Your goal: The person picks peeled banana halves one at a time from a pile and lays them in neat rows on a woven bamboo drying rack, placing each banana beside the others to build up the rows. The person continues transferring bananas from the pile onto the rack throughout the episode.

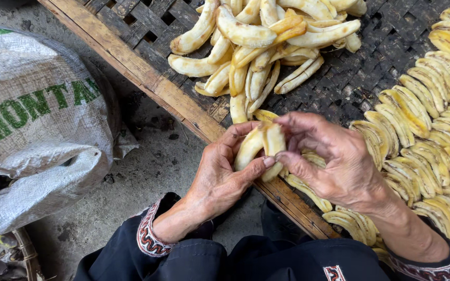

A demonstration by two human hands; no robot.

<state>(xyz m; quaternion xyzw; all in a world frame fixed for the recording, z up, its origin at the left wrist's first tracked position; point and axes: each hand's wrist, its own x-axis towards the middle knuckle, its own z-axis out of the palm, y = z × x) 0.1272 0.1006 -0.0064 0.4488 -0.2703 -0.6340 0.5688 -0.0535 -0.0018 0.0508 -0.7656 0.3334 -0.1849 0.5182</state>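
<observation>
Both hands meet over the near edge of a woven bamboo tray (147, 31) with a pale wooden frame, which lies on a concrete floor (147, 171). The left hand (220, 174) cups a peeled banana (261, 145) from below, its thumb pressed against the fruit's lower end and its fingers curled behind, so its grip is grasping the banana. The right hand (334, 161) comes in from the right, fingertips pinching the same banana on its upper and right side, its grip likewise closed on the fruit. The banana looks split lengthwise into two pale halves that lie side by side between the hands. At the far edge of the tray sits a loose pile (266, 41) of peeled bananas, well apart from the hands. Along the tray's right side, flattened banana slices (433, 135) lie in tight overlapping rows, reaching under the right wrist. A white woven sack (32, 119) with green lettering sits on the floor, left of the tray. Dark sleeves with embroidered cuffs (147, 239) cover both forearms.
</observation>
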